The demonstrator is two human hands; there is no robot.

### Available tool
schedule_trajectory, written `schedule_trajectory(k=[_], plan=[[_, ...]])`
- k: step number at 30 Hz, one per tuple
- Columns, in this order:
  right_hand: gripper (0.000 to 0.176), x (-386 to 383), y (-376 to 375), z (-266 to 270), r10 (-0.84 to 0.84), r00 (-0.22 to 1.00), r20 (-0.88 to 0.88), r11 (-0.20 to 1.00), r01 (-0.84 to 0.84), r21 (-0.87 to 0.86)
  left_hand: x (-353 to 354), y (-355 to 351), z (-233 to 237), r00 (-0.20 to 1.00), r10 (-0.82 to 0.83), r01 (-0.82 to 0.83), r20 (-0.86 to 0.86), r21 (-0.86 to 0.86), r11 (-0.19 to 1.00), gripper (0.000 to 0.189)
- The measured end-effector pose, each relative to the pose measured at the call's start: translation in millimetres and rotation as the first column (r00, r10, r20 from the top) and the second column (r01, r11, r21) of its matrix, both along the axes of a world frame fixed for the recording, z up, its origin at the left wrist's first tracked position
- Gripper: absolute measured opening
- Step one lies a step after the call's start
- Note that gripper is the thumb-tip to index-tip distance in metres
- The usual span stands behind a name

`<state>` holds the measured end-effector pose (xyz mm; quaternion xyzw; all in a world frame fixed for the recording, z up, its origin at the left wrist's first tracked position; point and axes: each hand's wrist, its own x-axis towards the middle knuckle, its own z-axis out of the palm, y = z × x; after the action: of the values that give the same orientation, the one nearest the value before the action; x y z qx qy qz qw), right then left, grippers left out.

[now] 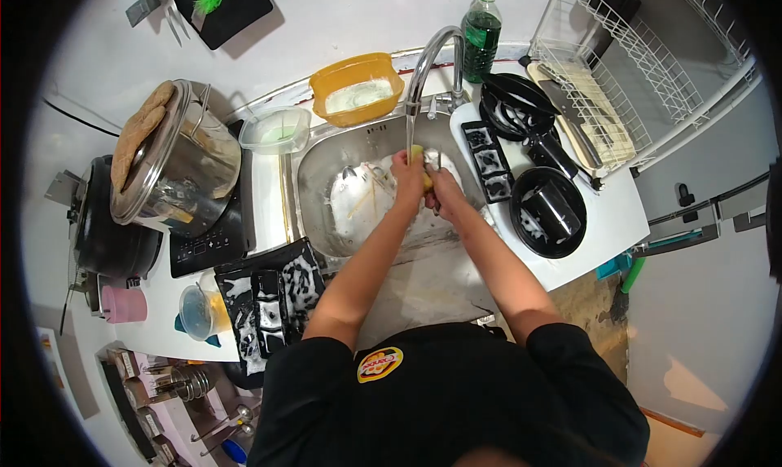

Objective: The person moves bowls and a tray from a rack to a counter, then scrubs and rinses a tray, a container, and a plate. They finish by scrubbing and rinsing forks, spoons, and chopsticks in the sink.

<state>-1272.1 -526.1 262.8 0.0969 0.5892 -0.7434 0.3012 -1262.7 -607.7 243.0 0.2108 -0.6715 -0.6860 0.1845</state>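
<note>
Two bare hands met low in the sink, close beneath the tap and its thin stream of water. The left hand (410, 174) was closed on a yellow sponge (417, 153), which showed above its fingers, inside the sink and just beside the falling water. The right hand (445, 193) touched or nearly touched the left, its fingers curled in around a thin piece (439, 160) that stuck up above them; it was too small to tell what it was.

White foam (346, 210) covered much of the bottom of the metal sink (308, 182), with a few pale sticks (363, 204) lying in it left of the hands. The curved tap (423, 63) rose from the back edge.

Behind the sink stood an orange tub (318, 92) with whitish stuff inside, a clear box (300, 129) to its left and a bottle (482, 39) of green liquid to the right of the tap. On the right-hand counter lay black pans (521, 100), a narrow black tray (487, 161) with foam in its compartments and a round black pan (562, 249) with a black cup (556, 208) lying in it. A white wire rack (643, 47) stood beyond them.

On the left, foamy black trays (305, 281) sat near the sink, and a large lidded pot (208, 161) stood on a black cooker (208, 251), near a pink cup (124, 305).
</note>
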Motion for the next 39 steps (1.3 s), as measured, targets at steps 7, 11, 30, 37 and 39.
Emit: schedule_trajectory(k=[7, 11, 30, 37, 39], plan=[[0.022, 22, -18, -25, 0.216, 0.897, -0.386, 0.883, -0.011, 0.469, -16, -29, 15, 0.981, 0.083, -0.190, 0.176, 0.776, 0.601, 0.034], [0.022, 36, -9, -7, 0.304, 0.856, -0.419, 0.895, -0.106, 0.433, -19, -40, 23, 0.993, 0.045, -0.108, 0.106, 0.727, 0.678, 0.037], [0.027, 6, 27, 39, 0.453, 0.852, 0.265, 0.879, -0.376, -0.293, -19, -76, -15, 0.948, -0.221, 0.033, 0.231, 0.615, 0.788, 0.052], [0.039, 7, 19, 10, 0.623, 0.647, 0.439, 0.522, 0.075, -0.850, -10, -31, -8, 0.969, -0.246, 0.078, 0.016, 0.927, 0.367, 0.067], [0.041, 10, 20, 10, 0.668, 0.612, 0.424, 0.481, 0.079, -0.873, -30, -42, -46, 0.981, -0.159, 0.147, -0.115, 0.967, 0.208, 0.068]])
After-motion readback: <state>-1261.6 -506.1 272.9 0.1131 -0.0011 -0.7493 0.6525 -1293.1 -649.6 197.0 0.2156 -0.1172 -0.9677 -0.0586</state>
